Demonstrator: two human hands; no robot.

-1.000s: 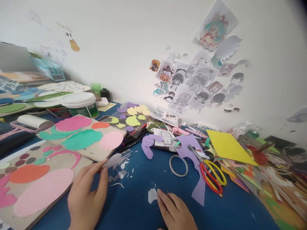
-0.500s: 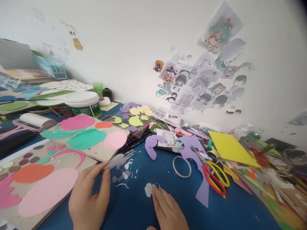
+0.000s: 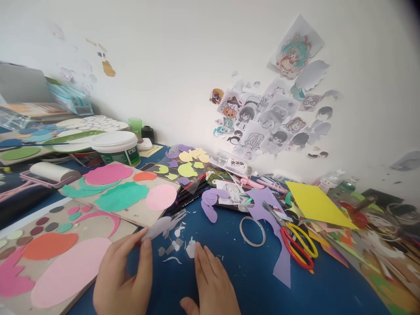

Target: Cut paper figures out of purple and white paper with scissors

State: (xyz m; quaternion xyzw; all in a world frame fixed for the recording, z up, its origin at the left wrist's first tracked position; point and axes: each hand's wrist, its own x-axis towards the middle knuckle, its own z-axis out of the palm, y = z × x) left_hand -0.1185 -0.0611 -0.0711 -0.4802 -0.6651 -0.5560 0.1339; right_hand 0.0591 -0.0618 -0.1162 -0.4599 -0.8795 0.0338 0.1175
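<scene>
Between the thumb and forefinger of my left hand (image 3: 123, 273) is one end of a grey paper cutout (image 3: 159, 228), its far end split into strips. My right hand (image 3: 211, 275) lies on the blue tabletop with fingers stretched out together and the thumb apart. Its fingertips touch or nearly touch a small white paper piece (image 3: 190, 249). Grey and white paper scraps (image 3: 175, 246) are scattered between the two hands, with a thin curved strip (image 3: 172, 260) closest to me.
On the right, red and yellow scissors (image 3: 300, 247) rest against a purple paper offcut (image 3: 281, 262), beside a roll of tape (image 3: 252, 232). A purple cutout (image 3: 210, 205) lies ahead. Boards with coloured cutouts (image 3: 72, 271) border my left hand. Yellow paper (image 3: 316, 203) tops a scrap pile.
My right hand has slid left over the tabletop, and the small white paper piece has moved left with it, nearer the other scraps. My left hand still holds the grey cutout.
</scene>
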